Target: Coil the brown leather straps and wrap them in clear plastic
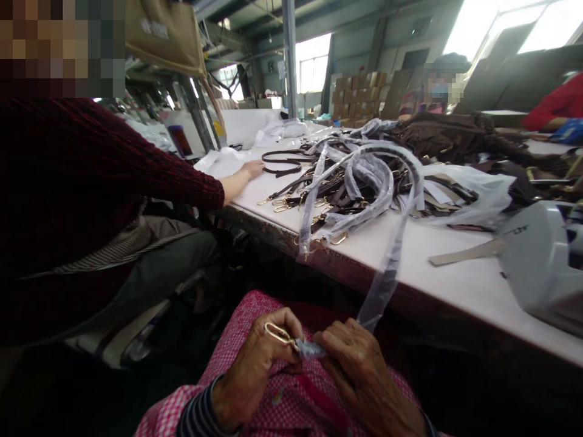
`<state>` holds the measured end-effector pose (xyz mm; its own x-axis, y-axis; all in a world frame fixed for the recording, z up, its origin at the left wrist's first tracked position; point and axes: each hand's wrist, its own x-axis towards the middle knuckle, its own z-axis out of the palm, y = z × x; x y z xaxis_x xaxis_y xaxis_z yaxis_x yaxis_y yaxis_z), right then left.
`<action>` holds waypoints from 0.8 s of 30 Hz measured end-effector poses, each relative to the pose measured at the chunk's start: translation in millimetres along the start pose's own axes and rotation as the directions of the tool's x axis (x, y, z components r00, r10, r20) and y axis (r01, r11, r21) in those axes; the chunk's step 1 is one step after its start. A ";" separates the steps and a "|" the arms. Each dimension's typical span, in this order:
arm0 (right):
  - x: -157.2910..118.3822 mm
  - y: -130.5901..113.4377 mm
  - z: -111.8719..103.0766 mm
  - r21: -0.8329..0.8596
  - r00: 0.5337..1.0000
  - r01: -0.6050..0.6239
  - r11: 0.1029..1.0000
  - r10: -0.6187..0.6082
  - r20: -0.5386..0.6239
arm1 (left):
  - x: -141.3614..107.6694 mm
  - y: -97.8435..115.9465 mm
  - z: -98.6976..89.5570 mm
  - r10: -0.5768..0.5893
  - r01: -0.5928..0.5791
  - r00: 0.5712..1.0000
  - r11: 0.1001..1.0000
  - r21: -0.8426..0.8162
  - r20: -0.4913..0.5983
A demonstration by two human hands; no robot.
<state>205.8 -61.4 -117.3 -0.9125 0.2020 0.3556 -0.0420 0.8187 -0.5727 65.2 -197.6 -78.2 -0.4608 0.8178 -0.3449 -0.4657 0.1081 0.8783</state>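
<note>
- We see the gold clasp (280, 335) above the lap, at the left hand (255, 364), whose fingers are closed around it.
- Just right of it, the right hand (357, 364) pinches the crumpled near end of a clear sleeve (385, 285); we judge this end unfinished, since the clasp lies outside the plastic.
- From there the sleeve rises to the tabletop (455, 282) and arches over it; we make out a dark strap inside along the upper part, so most of the covering looks done.
- Beyond, we find a heap of dark straps (334, 195), many bare with gold clasps showing, so plenty seem left uncovered.
- To the right, a clear plastic bag (489, 191) lies by loose strips; we cannot tell what it holds.
- On the left, a co-worker's hand (250, 171) touches the tabletop beside a bare looped strap (282, 160).
- Far back, we see stacked cardboard boxes (357, 94), contents hidden.
</note>
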 end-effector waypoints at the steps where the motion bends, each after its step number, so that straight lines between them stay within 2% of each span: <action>1: -0.1 -0.7 -0.9 0.002 1.000 -0.005 1.000 0.005 0.007 | -0.3 -0.3 -0.3 0.005 -0.005 1.000 1.000 0.002 0.001; 7: -0.6 0.1 -3.8 -0.014 1.000 -0.007 1.000 0.008 0.029 | 0.8 -1.5 -2.0 -0.034 0.034 0.999 0.999 -0.009 -0.020; 19: 6.8 0.4 1.8 -0.158 0.988 0.134 0.978 -0.144 -0.052 | -1.0 17.2 -17.8 -0.286 0.286 0.958 0.958 -0.036 0.003; 24: 2.8 0.8 1.9 -0.185 0.992 0.099 0.978 -0.111 -0.056 | -5.4 27.0 -21.8 -0.211 0.211 0.978 0.977 -0.041 0.002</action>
<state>202.5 -61.2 -118.1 -0.8782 0.1392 0.4576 -0.0566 0.9198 -0.3883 38.7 -211.5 -59.7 -0.3505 0.7779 -0.5215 -0.5827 0.2548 0.7717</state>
